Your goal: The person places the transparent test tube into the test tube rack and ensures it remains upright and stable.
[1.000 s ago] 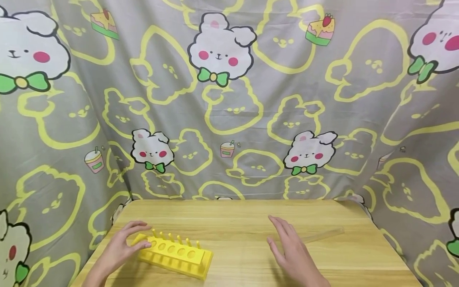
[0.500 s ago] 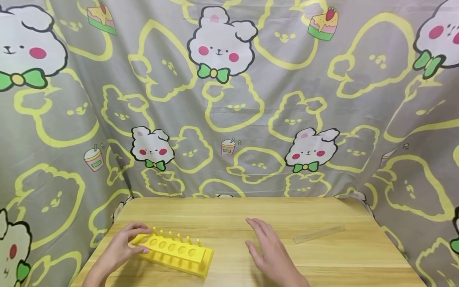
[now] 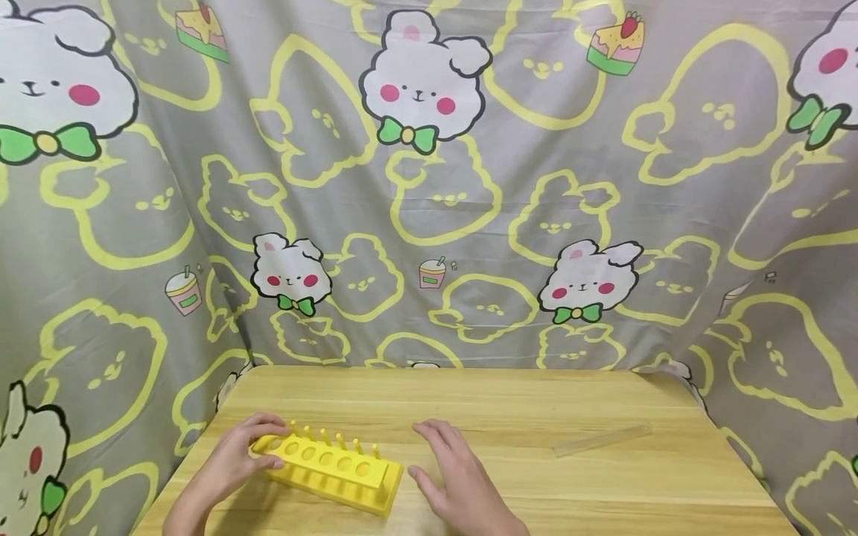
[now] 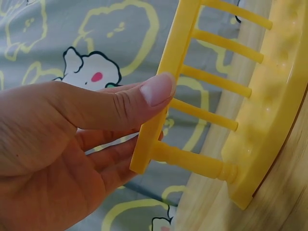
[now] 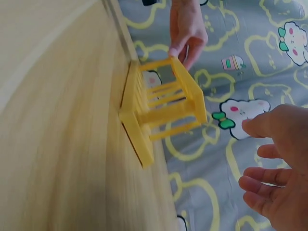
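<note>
A yellow test tube rack (image 3: pixel 328 473), with a row of round holes and upright pegs along its back, stands at the table's left front. My left hand (image 3: pixel 234 455) grips the left end of its top plate. In the left wrist view the thumb (image 4: pixel 159 90) lies on one face of that plate, with the fingers behind it, partly hidden. Just off the rack's right end is my right hand (image 3: pixel 459 476), its fingers spread and relaxed and touching nothing. The right wrist view shows a gap between this hand (image 5: pixel 284 159) and the rack (image 5: pixel 163 113).
A clear, narrow tube-like piece (image 3: pixel 602 440) lies slanted on the right half of the wooden table (image 3: pixel 496 394). Behind and beside the table hangs a grey curtain (image 3: pixel 462 246) printed with rabbits.
My right hand has moved left, from near the clear piece to beside the rack's right end, uncovering that piece. The left hand keeps its grip, and the rack has barely moved.
</note>
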### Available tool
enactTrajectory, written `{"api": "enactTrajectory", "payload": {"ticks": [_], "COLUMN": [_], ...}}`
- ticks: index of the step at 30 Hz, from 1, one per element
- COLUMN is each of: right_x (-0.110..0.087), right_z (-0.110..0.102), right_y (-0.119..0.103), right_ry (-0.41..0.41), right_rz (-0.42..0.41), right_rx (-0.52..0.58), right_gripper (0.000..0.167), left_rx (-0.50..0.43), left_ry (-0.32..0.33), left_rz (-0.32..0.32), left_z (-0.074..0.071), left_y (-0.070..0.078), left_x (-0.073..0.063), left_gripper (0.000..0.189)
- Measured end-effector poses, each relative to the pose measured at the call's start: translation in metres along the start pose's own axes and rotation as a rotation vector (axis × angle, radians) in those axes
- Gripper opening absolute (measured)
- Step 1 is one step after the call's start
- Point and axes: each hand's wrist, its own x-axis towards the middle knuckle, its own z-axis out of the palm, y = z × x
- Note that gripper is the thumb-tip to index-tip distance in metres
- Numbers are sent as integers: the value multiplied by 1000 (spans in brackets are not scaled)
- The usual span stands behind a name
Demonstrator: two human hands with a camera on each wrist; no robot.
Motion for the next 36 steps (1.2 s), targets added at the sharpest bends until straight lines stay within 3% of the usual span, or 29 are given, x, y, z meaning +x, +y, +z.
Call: {"api": "enactTrajectory", "payload": {"ticks": [17,23,31,36], "right_x": [21,23,24,25], "right_z": [47,54,63,66], "right_y": [-27,-34,-35,-33], "right_ry": [-28,-84,-95,-98], "right_rz": [-110,-101,-85,-71], "right_rx": [40,44,13,25], "right_gripper": [44,41,38,34], "left_rx": [-7,8,7,-3], "left_ry": [-42,-11,-25,-26], "left_rz": [-3,26,21,53], "left_z": [-1,1,0,0], "left_y": [-3,-5,-5,-7], "left_x": [1,0,2,0], "left_gripper": [42,43,44,44]}}
